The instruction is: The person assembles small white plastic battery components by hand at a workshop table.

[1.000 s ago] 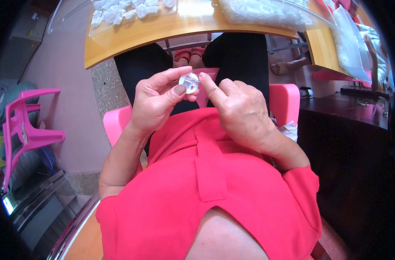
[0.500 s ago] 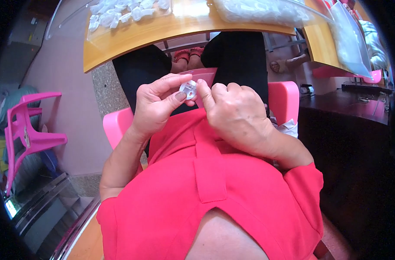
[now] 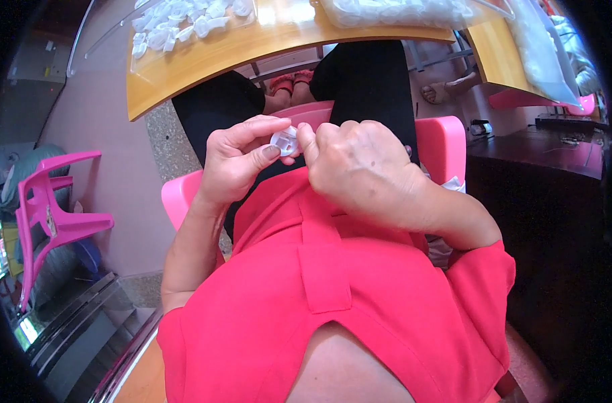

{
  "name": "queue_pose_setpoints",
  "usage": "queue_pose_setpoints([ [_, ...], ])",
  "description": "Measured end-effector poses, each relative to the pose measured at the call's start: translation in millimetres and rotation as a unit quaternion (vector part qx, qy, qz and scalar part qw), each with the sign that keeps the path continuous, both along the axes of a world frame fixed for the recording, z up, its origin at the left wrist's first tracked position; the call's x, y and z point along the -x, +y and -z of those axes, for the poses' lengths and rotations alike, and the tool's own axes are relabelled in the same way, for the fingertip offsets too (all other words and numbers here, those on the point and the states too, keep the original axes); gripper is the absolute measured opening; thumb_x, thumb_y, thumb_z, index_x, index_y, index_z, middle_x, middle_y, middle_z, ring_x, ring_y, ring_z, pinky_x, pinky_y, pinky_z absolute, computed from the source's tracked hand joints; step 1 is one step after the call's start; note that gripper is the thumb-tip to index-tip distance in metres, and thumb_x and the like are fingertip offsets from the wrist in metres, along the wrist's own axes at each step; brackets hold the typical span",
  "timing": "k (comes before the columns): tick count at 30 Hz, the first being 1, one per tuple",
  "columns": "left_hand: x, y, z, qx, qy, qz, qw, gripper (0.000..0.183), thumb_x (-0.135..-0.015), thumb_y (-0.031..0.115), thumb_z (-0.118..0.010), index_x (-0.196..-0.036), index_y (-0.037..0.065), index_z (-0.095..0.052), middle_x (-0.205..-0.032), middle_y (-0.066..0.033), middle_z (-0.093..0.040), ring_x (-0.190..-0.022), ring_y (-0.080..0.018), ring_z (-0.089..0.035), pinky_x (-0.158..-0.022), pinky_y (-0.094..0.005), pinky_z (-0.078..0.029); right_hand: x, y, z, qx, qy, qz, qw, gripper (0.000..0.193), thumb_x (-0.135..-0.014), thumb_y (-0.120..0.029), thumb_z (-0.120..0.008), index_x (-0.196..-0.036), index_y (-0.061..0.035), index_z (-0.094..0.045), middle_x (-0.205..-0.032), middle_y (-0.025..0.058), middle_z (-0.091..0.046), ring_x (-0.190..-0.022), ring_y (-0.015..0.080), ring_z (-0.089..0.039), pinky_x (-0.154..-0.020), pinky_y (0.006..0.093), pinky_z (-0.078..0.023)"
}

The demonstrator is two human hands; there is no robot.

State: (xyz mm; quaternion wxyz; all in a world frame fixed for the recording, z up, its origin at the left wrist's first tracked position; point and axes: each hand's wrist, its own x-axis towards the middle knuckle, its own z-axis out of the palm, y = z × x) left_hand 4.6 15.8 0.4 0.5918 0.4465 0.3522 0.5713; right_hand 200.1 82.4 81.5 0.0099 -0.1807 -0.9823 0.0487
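Note:
Above my lap, the thumb and fingers of my left hand pinch a small round white translucent plastic part with an opening in its face. My right hand is curled into a loose fist, its back toward me. Its index finger touches the right edge of the part. The undersides of those curled fingers are hidden, so anything inside them does not show.
Ahead is a wooden table with many small white plastic pieces on its left and a clear bag of white pieces on its right. Pink chair armrests flank me. A pink chair lies tipped at left; a dark cabinet stands right.
Both hands have shifted slightly left with the plastic part, which is turned a little differently. My right hand has edged closer to my left, and its wrist is bent a bit more.

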Motion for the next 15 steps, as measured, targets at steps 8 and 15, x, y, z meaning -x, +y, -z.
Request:
queue_pose_setpoints([
  [8, -3, 1, -1, 0.007, -0.041, -0.009, 0.999, 0.035, -0.085, 0.002, -0.065, -0.118, -0.005, -0.058, -0.109, -0.0148, -0.060, -0.091, -0.0221, -0.063, -0.081, -0.0328, -0.054, 1, -13, 1, -0.136, -0.019, 0.033, 0.990, 0.037, -0.080, -0.007, -0.059, -0.114, 0.0087, -0.060, -0.066, 0.0067, -0.054, -0.060, 0.0157, -0.055, -0.047, 0.0266, -0.043],
  [15, -2, 1, -2, 0.020, -0.075, -0.015, 0.997, 0.036, -0.084, 0.003, -0.066, -0.119, -0.005, -0.058, -0.110, -0.0153, -0.060, -0.092, -0.0227, -0.064, -0.081, -0.0336, -0.054, 1, -13, 3, -0.145, 0.020, 0.042, 0.988, 0.038, -0.077, -0.008, -0.061, -0.112, 0.0068, -0.062, -0.066, 0.0069, -0.054, -0.060, 0.0161, -0.055, -0.048, 0.0259, -0.044],
])
